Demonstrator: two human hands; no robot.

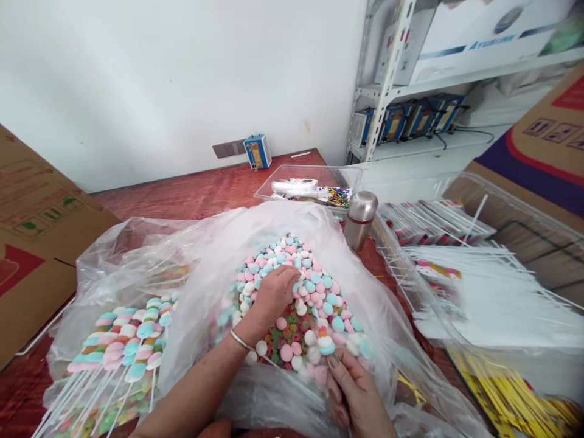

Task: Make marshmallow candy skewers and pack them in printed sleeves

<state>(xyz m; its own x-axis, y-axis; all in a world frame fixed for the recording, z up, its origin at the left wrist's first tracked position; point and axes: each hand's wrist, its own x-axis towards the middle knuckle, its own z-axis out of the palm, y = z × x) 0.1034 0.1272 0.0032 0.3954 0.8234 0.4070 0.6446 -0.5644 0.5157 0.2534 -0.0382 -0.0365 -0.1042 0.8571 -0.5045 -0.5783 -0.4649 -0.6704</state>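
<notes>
My left hand [275, 295] reaches into a heap of pink, white and pale blue marshmallows [326, 283], its fingers pinched together at the surface. What lies between the fingertips is hard to see. My right hand [353, 389] is closed low on the right, gripping a marshmallow skewer [325, 344] whose top carries a blue and a white marshmallow and orange-red pieces. Its stick is mostly hidden by the fingers. Red, green and orange gummy rings [292, 331] show in the middle of the heap. Everything sits in a large clear plastic bag [219, 243] spread open.
Finished-looking marshmallow skewers [123, 340] lie in a pile on plastic at the left. A steel flask [360, 220] and a clear tray [310, 191] stand behind the bag. A bin of white sticks [483, 286] is on the right. Cardboard boxes [41, 243] flank the table.
</notes>
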